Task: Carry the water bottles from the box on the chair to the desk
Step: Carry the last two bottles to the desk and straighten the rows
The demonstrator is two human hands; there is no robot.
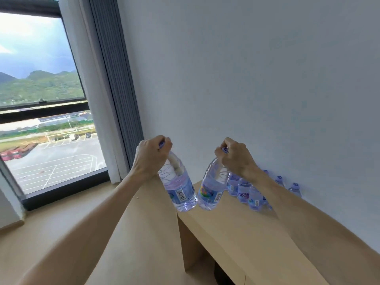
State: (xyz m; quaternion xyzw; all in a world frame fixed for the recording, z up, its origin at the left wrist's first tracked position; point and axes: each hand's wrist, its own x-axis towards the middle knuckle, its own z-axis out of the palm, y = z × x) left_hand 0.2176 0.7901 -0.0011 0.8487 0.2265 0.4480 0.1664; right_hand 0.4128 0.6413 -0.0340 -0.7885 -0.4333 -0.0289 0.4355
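Observation:
My left hand (151,156) grips the neck of a clear water bottle (181,190) with a blue label; it hangs tilted in the air near the left end of the wooden desk (236,229). A second such bottle (211,192) hangs by its neck from the grip of my right hand (234,156), over the desk's left end. Several more bottles (244,192) stand in a row along the wall on the desk, partly hidden by my right forearm. The box and the chair are out of view.
A white wall (246,79) runs behind the desk. A large window (41,120) with a grey curtain (117,89) stands to the left. The wooden floor (61,233) lies below, left of the desk.

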